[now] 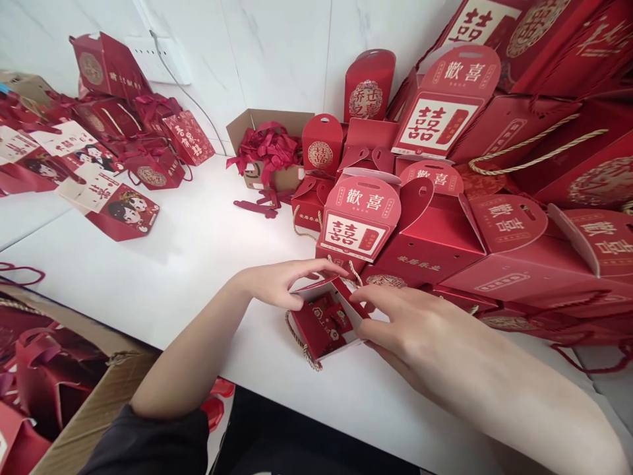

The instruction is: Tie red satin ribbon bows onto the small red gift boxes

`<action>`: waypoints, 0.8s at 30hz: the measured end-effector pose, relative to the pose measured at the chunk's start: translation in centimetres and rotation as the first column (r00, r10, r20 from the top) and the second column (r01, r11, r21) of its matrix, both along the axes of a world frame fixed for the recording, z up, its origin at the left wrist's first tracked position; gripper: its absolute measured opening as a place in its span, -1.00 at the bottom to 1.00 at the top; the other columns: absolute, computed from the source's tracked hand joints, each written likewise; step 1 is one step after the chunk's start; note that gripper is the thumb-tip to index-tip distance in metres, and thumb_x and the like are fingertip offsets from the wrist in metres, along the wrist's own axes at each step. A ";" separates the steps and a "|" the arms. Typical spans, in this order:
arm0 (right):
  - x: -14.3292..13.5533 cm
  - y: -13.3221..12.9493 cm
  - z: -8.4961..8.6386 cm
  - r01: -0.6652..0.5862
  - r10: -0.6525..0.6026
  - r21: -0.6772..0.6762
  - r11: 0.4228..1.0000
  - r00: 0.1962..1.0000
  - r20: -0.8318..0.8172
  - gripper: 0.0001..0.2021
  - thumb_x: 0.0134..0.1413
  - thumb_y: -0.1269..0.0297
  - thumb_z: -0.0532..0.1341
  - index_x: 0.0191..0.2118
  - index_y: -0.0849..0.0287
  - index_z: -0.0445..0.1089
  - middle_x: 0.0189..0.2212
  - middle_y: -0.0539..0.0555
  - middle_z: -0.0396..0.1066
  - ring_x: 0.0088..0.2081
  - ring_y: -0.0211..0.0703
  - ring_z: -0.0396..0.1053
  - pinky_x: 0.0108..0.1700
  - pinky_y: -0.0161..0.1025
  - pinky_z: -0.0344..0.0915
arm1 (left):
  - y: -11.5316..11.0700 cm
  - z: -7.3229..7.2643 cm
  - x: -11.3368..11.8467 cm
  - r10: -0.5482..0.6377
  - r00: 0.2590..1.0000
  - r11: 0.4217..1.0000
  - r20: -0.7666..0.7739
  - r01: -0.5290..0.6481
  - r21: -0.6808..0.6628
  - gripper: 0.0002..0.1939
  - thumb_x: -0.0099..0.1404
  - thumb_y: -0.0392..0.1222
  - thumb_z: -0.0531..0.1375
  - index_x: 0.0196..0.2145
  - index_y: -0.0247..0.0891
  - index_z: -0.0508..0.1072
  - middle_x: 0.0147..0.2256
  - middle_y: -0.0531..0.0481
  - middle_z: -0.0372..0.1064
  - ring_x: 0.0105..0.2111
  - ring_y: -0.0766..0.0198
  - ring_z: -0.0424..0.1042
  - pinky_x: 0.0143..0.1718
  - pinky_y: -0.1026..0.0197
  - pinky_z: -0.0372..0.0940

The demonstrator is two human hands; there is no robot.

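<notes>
A small red gift box (316, 330) stands with its top open near the table's front edge, showing red printed packets (332, 322) inside. Twisted cream-gold cord handles hang at its left side and rise behind it. My left hand (277, 280) is at the box's back left, its thumb and fingers around a raised top flap. On the right side, my right hand (395, 316) grips the box wall between thumb and fingers. Just behind the box stands a red and white box (359, 218) with gold characters on its lid flap.
Many red boxes (430, 251) are piled at the right and back right. A cardboard box (291, 177) of red ribbons (270, 148) sits by the wall. More gift boxes (121, 204) stand at the left. A large carton (93, 402) of red boxes is at the lower left.
</notes>
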State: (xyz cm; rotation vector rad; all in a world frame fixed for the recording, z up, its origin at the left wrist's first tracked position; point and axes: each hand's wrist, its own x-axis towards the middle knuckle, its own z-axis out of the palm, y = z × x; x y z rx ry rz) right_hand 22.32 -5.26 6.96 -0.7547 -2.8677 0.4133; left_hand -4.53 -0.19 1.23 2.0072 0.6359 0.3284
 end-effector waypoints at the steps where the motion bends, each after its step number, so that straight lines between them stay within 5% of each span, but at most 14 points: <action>1: 0.1 -0.1 -0.1 0.004 -0.004 0.002 1.000 1.000 -0.003 -0.73 0.15 0.59 0.13 -0.24 0.09 0.48 -0.13 0.11 0.45 -0.14 -0.09 0.43 -0.05 -0.15 0.37 | 0.0 0.0 0.1 0.004 1.000 1.000 0.012 -0.004 0.013 -0.14 -0.03 -0.45 0.09 0.27 -0.13 0.18 0.24 -0.09 0.21 0.24 -0.04 0.21 0.25 -0.03 0.18; 8: -0.1 -0.7 0.6 0.012 -0.012 -0.016 1.000 1.000 0.006 -0.74 0.17 0.60 0.13 -0.23 0.10 0.47 -0.09 0.10 0.45 -0.07 -0.06 0.42 -0.03 -0.16 0.35 | 0.0 0.1 0.3 0.073 0.991 0.996 0.109 -0.079 0.047 -0.31 0.05 -0.42 0.09 0.18 -0.20 0.29 0.18 -0.13 0.29 0.19 -0.05 0.26 0.24 -0.06 0.18; 12: -1.3 0.4 0.8 -0.080 0.079 -0.177 0.981 0.997 -0.011 -0.75 0.26 0.54 0.11 -0.17 0.05 0.45 -0.18 0.01 0.49 -0.16 -0.16 0.45 -0.12 -0.25 0.35 | 0.1 -0.2 0.4 0.230 0.971 0.973 0.068 -0.231 0.019 -0.50 0.22 -0.36 0.09 0.13 -0.22 0.37 0.14 -0.11 0.35 0.14 0.00 0.33 0.20 -0.01 0.22; 15: -2.4 1.7 -0.2 -0.041 0.042 -0.265 0.963 0.999 0.001 -0.84 0.31 0.46 0.11 -0.13 0.09 0.40 -0.23 -0.01 0.49 -0.26 -0.19 0.46 -0.25 -0.28 0.36 | 0.3 -0.6 0.2 0.233 0.964 0.971 0.129 -0.237 0.019 -0.59 0.36 -0.23 0.09 0.14 -0.21 0.39 0.12 -0.14 0.38 0.13 0.04 0.36 0.18 0.04 0.24; 20: -3.7 2.7 -2.4 0.099 -0.100 0.141 0.985 0.995 0.004 -0.89 0.19 0.55 0.19 -0.22 0.22 0.36 -0.20 0.14 0.43 -0.21 -0.02 0.41 -0.16 -0.11 0.35 | 0.5 -0.5 -0.6 0.215 0.954 0.976 0.209 -0.220 0.001 -0.63 0.41 -0.06 0.11 0.07 -0.20 0.51 0.09 -0.19 0.44 0.11 0.05 0.41 0.15 0.05 0.28; 24: -3.3 2.2 -2.4 0.102 -0.117 0.207 0.973 0.992 0.057 -0.85 0.12 0.58 0.22 -0.31 0.17 0.33 -0.34 0.03 0.40 -0.36 -0.07 0.38 -0.31 -0.16 0.30 | 0.1 0.5 -1.0 0.214 0.971 0.971 0.109 -0.224 0.086 -0.83 0.24 -0.12 0.31 -0.25 -0.18 0.66 0.02 -0.16 0.48 0.01 0.07 0.47 0.09 0.09 0.34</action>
